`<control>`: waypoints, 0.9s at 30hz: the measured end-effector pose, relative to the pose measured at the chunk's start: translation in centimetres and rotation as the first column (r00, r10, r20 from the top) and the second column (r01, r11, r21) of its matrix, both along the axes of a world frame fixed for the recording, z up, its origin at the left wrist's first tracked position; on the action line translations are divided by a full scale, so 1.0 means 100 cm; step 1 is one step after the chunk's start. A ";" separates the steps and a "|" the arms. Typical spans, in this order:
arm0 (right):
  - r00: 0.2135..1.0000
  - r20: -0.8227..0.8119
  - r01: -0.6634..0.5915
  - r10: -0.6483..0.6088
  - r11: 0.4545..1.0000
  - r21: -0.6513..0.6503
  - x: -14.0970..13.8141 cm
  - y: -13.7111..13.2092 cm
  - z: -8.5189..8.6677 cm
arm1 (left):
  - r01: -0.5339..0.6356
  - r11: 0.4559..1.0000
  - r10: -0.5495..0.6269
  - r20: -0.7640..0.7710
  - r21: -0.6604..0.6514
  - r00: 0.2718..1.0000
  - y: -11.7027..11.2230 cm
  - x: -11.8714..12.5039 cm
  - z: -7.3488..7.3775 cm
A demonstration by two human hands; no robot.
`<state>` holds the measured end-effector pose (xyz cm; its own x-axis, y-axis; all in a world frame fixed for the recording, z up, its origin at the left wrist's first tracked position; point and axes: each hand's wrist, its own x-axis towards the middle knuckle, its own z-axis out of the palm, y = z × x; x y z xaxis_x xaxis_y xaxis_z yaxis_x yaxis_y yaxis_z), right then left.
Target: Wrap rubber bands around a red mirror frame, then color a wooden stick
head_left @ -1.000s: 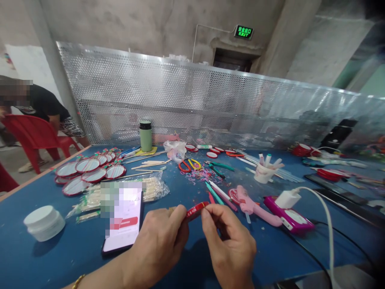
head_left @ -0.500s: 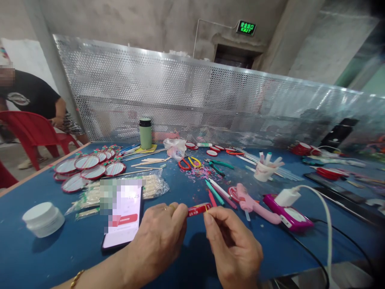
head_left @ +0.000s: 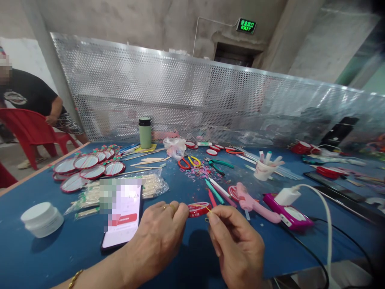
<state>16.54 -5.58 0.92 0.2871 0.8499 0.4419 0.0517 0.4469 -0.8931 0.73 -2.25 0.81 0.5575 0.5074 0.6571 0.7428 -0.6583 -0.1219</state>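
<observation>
Bare forearms; gold bracelet, gold ring.

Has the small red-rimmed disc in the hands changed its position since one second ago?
Yes. The red-rimmed disc has turned from edge-on to nearly flat. Against the phone it stays about the same place, held by the left hand and right hand.

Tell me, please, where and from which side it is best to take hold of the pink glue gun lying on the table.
Grip the pink glue gun around its long handle, which points right toward the magenta power strip. Come from above: it lies flat, and pens crowd its left end.
</observation>
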 end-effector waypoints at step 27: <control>0.971 0.228 0.065 -0.072 0.997 0.035 0.002 -0.004 0.003 | 0.001 1.000 -0.001 -0.018 0.002 1.000 -0.002 -0.001 0.000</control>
